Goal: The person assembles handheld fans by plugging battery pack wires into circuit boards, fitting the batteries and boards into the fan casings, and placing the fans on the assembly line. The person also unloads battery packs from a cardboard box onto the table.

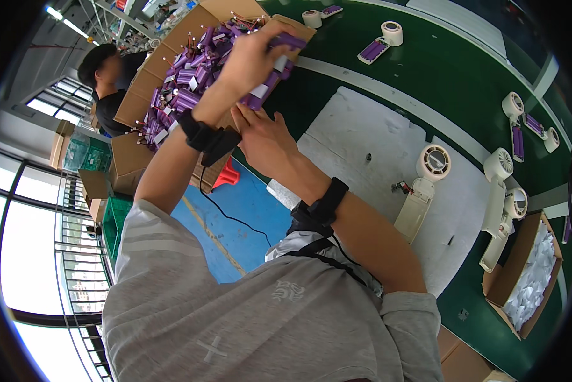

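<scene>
My left hand [251,60] reaches over the right side of an open cardboard box and is closed on a purple battery pack [288,41]. The box is heaped with purple battery packs [193,73] with white labels and thin wires. Just below, my right hand [264,140] has its fingertips on the lower end of another purple pack with a white label [258,93], at the box's right edge. The left hand partly covers the upper end of that pack. Both wrists wear black bands.
On the green bench lies a white mat [356,134] with an opened white handheld fan [423,191]. More fans [392,33] stand along the far and right side. A small box of white pieces [531,280] sits at right. Another person [107,83] is at far left; a red stool [227,175] is below.
</scene>
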Demonstrator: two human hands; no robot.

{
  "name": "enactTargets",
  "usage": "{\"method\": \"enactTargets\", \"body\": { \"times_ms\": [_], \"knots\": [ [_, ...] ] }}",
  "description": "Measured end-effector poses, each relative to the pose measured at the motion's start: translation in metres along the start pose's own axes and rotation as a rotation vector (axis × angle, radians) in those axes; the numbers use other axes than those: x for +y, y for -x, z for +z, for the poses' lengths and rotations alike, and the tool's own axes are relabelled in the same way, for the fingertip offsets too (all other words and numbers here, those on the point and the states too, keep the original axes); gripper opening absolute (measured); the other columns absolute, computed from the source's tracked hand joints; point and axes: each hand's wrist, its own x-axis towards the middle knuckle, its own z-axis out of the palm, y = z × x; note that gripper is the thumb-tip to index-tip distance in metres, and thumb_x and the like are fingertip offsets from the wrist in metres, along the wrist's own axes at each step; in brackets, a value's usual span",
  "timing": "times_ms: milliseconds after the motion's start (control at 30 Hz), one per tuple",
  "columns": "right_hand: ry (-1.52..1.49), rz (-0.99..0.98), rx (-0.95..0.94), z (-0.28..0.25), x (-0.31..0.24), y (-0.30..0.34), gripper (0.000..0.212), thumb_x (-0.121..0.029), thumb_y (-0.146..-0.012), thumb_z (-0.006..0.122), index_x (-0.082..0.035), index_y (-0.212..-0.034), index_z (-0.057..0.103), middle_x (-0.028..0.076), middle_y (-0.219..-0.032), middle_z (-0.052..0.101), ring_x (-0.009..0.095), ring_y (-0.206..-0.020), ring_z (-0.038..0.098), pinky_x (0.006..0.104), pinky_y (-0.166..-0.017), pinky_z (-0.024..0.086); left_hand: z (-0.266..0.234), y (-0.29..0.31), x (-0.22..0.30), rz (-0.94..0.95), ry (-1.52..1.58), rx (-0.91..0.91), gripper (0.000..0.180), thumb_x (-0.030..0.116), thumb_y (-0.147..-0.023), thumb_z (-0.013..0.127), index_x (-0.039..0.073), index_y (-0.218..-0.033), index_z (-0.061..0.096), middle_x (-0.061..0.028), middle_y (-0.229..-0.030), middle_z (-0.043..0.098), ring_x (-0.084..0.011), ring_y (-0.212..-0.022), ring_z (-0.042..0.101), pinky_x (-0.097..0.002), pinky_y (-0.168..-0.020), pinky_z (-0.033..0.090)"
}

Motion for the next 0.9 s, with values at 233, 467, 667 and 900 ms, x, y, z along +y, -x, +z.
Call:
{"method": "enactTargets", "body": {
  "times_ms": [233,467,667,900],
  "knots": [
    [0.116,-0.065,0.115,0.012,0.006,0.009,0.054,-0.021,-0.076,0.07,-0.006,-0.125,0.055,0.009,-0.135,0.045,0.024,-0.134,0.035,0.0477,-0.095,0.043,0.06,0.008,-0.015,0.027,0.086,-0.562,0.031,0.002,-0.084,0.065,0.009,-0.114,0.06,-0.0128,-0.098,0.067,-0.0298,-0.09,0.065,-0.0365,-0.079,0.051],
    [0.124,-0.007,-0.036,0.008,0.007,0.012,0.054,-0.022,-0.072,0.074,-0.007,-0.12,0.057,0.008,-0.131,0.047,0.024,-0.129,0.039,0.0476,-0.093,0.044,0.068,0.029,-0.01,-0.052,0.077,-0.794,0.031,0.003,-0.082,0.063,0.009,-0.113,0.061,-0.0142,-0.107,0.066,-0.0344,-0.094,0.064,-0.0411,-0.084,0.051],
    [0.059,0.021,-0.094,0.0,0.008,0.006,0.07,-0.021,-0.074,0.075,-0.006,-0.136,0.044,0.011,-0.144,0.037,0.027,-0.138,0.03,0.0487,-0.092,0.046,0.014,0.011,-0.015,0.146,-0.11,-0.19,0.041,0.01,-0.079,0.07,0.009,-0.118,0.058,-0.0135,-0.12,0.059,-0.0342,-0.108,0.058,-0.0401,-0.094,0.047],
    [0.094,-0.006,-0.145,-0.005,0.001,0.003,0.086,-0.022,-0.078,0.074,-0.004,-0.147,0.026,0.01,-0.156,0.02,0.028,-0.146,0.017,0.0498,-0.094,0.047,-0.088,0.037,-0.145,-0.528,-0.675,-0.38,0.1,0.063,-0.067,0.074,0.018,-0.146,0.033,-0.0192,-0.153,0.027,-0.0475,-0.141,0.018,-0.0623,-0.109,0.023]
  ]
}}
